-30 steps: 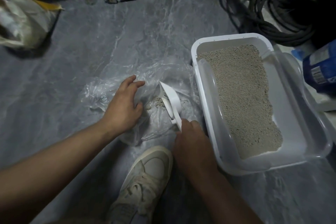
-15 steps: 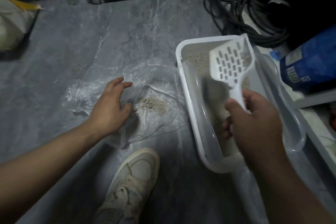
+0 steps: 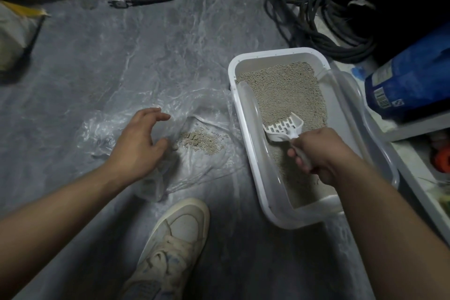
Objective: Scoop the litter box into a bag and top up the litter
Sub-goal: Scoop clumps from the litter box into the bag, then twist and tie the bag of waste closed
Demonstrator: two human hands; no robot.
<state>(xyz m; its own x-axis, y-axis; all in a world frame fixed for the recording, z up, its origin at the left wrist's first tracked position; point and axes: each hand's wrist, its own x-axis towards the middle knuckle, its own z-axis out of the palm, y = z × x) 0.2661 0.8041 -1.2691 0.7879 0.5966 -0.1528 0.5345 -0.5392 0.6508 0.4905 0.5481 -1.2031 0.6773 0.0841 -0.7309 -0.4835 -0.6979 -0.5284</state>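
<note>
White rectangular plastic litter box (image 3: pixel 246 114), on the grey floor (image 3: pixel 102 61) and holding pale granular litter (image 3: pixel 285 90). The right hand (image 3: pixel 319 153) grips the handle of a white slotted plastic scoop (image 3: pixel 283 126), its blade dipped into the litter. Beside the box lies a crumpled clear plastic bag (image 3: pixel 207 109) with a small heap of scooped litter (image 3: pixel 202 140); the left hand (image 3: pixel 138 139), fingers spread and loosely curved, rests on the film. Risk: the bag lies nearly flat, so a tipped load may scatter onto the floor.
</note>
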